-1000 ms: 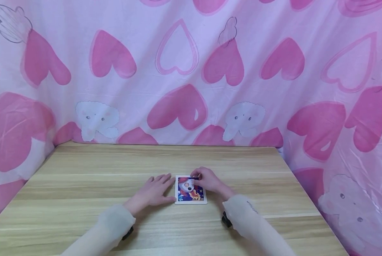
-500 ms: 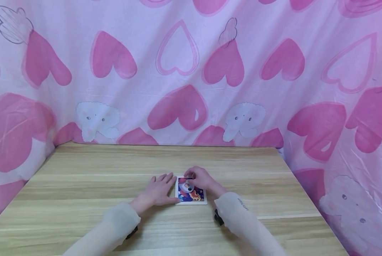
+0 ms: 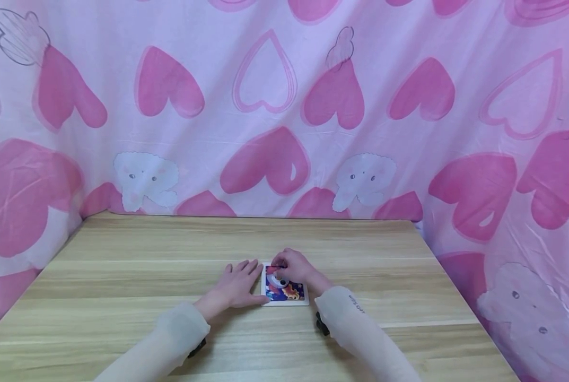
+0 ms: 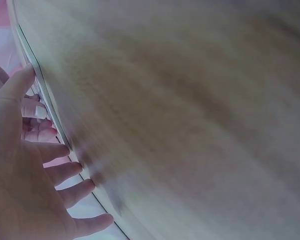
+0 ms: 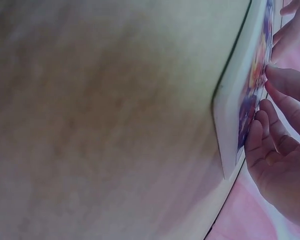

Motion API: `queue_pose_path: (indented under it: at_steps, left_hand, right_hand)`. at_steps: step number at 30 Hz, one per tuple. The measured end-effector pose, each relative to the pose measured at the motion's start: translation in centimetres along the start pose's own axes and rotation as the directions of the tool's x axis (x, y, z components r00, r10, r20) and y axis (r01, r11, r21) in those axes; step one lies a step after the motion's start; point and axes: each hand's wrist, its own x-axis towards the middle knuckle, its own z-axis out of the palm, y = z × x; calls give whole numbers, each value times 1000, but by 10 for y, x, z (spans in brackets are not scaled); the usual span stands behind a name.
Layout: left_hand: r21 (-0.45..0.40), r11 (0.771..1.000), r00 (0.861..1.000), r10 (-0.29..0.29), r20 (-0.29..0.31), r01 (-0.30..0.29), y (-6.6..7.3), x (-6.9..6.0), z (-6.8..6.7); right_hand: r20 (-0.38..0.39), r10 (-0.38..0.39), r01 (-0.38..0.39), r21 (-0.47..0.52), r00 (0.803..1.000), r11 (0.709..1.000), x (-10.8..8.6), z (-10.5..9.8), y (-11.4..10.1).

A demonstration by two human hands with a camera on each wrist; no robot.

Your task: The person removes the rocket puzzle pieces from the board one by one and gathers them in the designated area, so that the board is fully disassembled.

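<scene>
A small square picture board (image 3: 292,303) with a white frame lies flat on the table, its print purple, red and orange. My left hand (image 3: 238,286) spreads its fingers at the board's left side, thumb on the lower left corner. Bent over the upper left of the picture is my right hand (image 3: 296,267), its fingertips touching the print and hiding part of it; no separate piece shows between them. The right wrist view has the board's edge (image 5: 228,120) side-on, with the curled fingers of the right hand (image 5: 284,145) against it. In the left wrist view the left hand (image 4: 35,170) has straight fingers.
The wooden table (image 3: 122,276) has light and dark grain. Behind it and along its sides hangs a pink cloth (image 3: 208,132) with hearts and white animal figures. A black strap or device (image 3: 322,323) shows under the right wrist, and another (image 3: 197,348) under the left.
My right hand has moved left across the picture, from its upper right to its upper left. My left hand has shifted slightly right, its thumb now over the board's corner.
</scene>
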Motion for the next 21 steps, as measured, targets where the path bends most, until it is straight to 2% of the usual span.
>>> queue_pose_path:
  at_steps: [12,16,21]
  left_hand:
    - [-6,1000,1000,-4,-5,4,0,0,0]
    - [22,999,997,27,-66,-25,2,0,-1]
    - [80,993,982,97,-162,-85,6,-2,-3]
  right_hand:
    - [37,15,-12,-87,999,996,3,-2,-5]
    - [50,27,-23,-80,998,997,4,-2,-5]
    - [55,43,-39,-64,998,997,3,-3,-6]
